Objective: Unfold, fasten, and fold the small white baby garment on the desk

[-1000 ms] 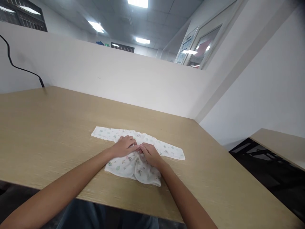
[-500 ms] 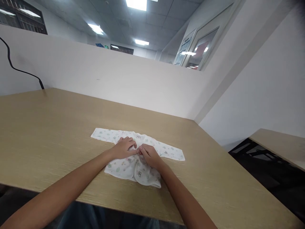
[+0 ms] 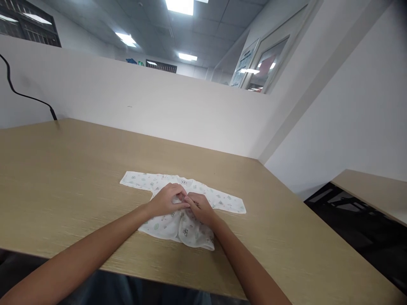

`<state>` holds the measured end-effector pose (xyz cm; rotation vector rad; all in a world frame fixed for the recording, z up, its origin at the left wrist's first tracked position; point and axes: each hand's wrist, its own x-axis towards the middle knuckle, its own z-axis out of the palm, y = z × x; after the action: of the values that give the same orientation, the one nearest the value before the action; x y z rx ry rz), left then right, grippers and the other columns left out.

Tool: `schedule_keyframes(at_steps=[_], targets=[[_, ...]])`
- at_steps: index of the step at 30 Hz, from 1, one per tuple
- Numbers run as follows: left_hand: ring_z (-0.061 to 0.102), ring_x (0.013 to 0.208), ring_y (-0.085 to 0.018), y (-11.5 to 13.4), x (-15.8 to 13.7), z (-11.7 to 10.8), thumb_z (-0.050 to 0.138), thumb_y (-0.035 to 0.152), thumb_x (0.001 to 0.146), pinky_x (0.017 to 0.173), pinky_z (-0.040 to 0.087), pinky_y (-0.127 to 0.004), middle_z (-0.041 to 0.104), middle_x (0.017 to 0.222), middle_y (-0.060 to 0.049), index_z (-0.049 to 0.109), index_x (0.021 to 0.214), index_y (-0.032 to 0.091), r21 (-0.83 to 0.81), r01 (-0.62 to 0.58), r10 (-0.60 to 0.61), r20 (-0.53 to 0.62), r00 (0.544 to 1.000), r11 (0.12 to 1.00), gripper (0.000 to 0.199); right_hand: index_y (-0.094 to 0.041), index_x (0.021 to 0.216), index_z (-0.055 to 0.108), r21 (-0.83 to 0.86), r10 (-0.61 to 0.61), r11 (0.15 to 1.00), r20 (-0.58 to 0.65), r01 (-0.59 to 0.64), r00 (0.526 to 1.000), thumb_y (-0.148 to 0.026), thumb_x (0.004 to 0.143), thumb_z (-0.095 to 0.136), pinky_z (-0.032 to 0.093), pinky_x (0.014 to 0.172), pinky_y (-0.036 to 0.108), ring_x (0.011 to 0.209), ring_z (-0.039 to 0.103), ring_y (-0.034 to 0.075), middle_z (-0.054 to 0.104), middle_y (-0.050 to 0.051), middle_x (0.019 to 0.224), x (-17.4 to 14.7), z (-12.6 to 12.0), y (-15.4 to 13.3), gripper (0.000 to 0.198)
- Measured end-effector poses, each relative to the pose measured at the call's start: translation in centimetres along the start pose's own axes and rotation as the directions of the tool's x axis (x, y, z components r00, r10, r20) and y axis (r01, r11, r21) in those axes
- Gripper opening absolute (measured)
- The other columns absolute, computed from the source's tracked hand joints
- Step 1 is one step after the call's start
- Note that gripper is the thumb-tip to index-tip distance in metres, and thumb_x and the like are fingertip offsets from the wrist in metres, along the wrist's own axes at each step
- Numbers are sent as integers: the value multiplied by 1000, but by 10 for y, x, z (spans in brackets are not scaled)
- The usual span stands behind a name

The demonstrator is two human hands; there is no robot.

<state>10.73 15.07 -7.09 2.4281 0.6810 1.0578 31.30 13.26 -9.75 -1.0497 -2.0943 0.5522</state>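
Observation:
A small white long-sleeved baby shirt point(image 3: 160, 226) with a pale printed pattern lies spread on the table, its sleeves out to both sides and its neck away from me. At the middle of its front, my left hand point(image 3: 167, 199) has fingers and thumb curled in, closed on the cloth. My right hand point(image 3: 199, 207) meets it there, closed in a pinch on the front edge of the shirt. The fingertips of both hands touch each other. What exactly sits between them is hidden. Below the hands the front edges hang loose and a little rumpled.
The wooden table point(image 3: 79, 169) runs to a low white partition point(image 3: 178, 110) at the back. A black cable point(image 3: 32, 96) comes down at the far left. To the right, past the table's edge, stands another table point(image 3: 375, 190).
My left hand's fingers have drawn in from a flatter, spread pose and come closer to my right hand. The right hand has stayed nearly in place. The view has shifted slightly.

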Motion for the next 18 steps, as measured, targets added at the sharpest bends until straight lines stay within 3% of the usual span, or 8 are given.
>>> schedule_keyframes(at_steps=[5,9,15,18], targets=[[54,71,-13,1,-2,1,67,52,89,73,41,-27,57,74,4,65,93,21,-55,52,-51,23,998,997,31,-18,65,53,62,43,997,46,-46,998,-47,104,39,36,64,26,63,50,14,56,1,64,-1,0,-1,51],[54,71,-13,4,-1,-1,67,53,89,72,41,-26,56,73,4,65,91,21,-53,48,-47,18,999,997,33,-16,63,63,234,138,958,122,-164,983,-57,102,40,39,61,26,59,53,14,61,3,61,-2,-2,-6,62],[54,70,-13,8,-1,-1,68,48,90,71,43,-26,58,74,2,67,92,20,-49,-16,14,-49,999,999,29,-14,55,65,459,239,816,284,-351,928,-64,97,48,32,50,25,49,49,12,58,4,52,-1,-8,-15,68],[58,75,-14,12,-2,3,65,42,93,73,46,-27,63,80,-1,69,106,20,-67,-56,49,-106,993,996,25,-15,48,59,576,234,697,380,-427,895,-59,98,46,26,48,25,45,42,11,49,2,45,-2,-10,-15,68]])
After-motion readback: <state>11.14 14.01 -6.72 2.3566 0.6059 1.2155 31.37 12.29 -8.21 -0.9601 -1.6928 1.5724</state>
